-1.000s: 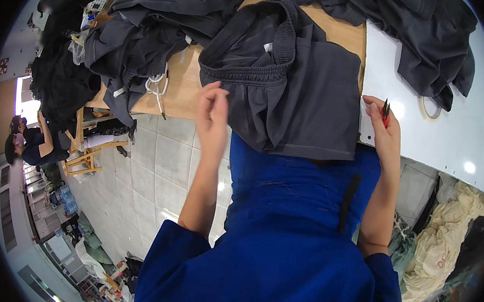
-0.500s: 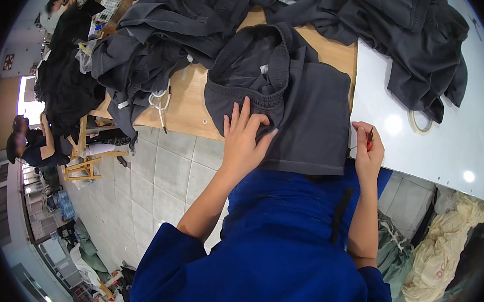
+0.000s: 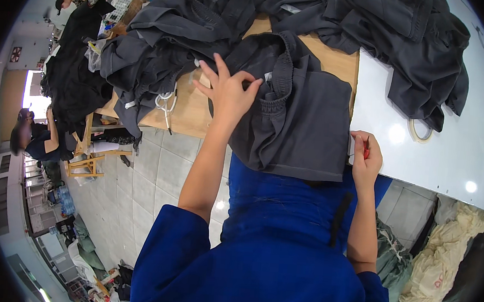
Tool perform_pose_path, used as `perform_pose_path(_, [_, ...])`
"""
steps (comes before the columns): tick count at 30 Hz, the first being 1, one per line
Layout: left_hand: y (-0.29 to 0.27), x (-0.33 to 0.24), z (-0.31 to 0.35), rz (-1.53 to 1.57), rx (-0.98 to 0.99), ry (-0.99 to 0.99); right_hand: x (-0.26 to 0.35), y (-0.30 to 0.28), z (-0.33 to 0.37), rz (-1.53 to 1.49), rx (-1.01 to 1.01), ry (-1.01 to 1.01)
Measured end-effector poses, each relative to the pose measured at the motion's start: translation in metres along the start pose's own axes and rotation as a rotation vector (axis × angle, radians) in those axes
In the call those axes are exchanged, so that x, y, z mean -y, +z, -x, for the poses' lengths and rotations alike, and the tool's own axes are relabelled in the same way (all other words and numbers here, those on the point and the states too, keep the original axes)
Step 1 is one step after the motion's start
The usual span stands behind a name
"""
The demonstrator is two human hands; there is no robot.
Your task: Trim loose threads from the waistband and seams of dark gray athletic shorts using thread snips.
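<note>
A pair of dark grey shorts [image 3: 317,122] with a gathered elastic waistband lies at the table's near edge, its hem towards me. My left hand [image 3: 230,94] is over the waist opening, thumb and forefinger pinched together at the waistband and the other fingers spread. A small white label [image 3: 268,76] shows inside the waistband, right beside that pinch. My right hand [image 3: 367,161] is closed at the right of the shorts, around a small red-handled tool [image 3: 366,153]. Most of this tool is hidden by the fingers, so its kind cannot be told.
More dark grey garments are heaped at the back left [image 3: 160,38] and back right [image 3: 406,44]. A tape roll [image 3: 419,131] lies on the white board [image 3: 450,148]. White cord [image 3: 166,107] hangs at the left. Cream cloth bags [image 3: 443,249] stand below right. A co-worker [image 3: 43,137] is far left.
My left hand has risen from lying on the front of the waistband to a pinch farther back. The waistband's near side has folded to the right. My right hand has hardly moved.
</note>
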State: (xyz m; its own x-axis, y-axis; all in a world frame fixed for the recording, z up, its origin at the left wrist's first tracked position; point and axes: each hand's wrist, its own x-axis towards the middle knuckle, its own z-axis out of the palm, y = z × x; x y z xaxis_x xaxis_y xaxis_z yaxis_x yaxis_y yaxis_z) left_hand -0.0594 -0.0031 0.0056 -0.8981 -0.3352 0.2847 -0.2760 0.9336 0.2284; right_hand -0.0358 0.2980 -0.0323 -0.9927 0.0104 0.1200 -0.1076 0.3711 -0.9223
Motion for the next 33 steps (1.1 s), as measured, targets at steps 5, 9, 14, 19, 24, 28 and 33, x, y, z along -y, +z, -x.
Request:
perform_pose_path(5, [0.001, 0.005, -0.005, 0.121, -0.037, -0.030, 0.001, -0.003, 0.003, -0.006, 0.012, -0.075])
perform_pose_path(9, [-0.035, 0.059, 0.001, 0.839, -0.122, -0.228, 0.003, -0.003, 0.002, -0.008, 0.041, -0.047])
perform_pose_path(14, [-0.082, 0.108, 0.018, 0.264, -0.148, -0.405, 0.003, -0.002, 0.000, 0.040, -0.022, -0.083])
perform_pose_path(19, [-0.056, 0.104, 0.014, -0.175, -0.285, 0.060, 0.000, 0.009, -0.003, 0.107, -0.070, -0.161])
perform_pose_path(24, [-0.012, 0.057, -0.033, 0.200, -0.157, 0.259, 0.000, 0.010, -0.001, 0.145, -0.085, -0.176])
perform_pose_path(28, [0.028, 0.064, -0.051, -0.038, -0.188, 0.327, -0.004, 0.011, 0.001, 0.175, -0.119, -0.205])
perform_pose_path(33, [0.046, 0.076, -0.047, 0.034, -0.359, 0.389, -0.003, 0.010, 0.001, 0.160, -0.151, -0.247])
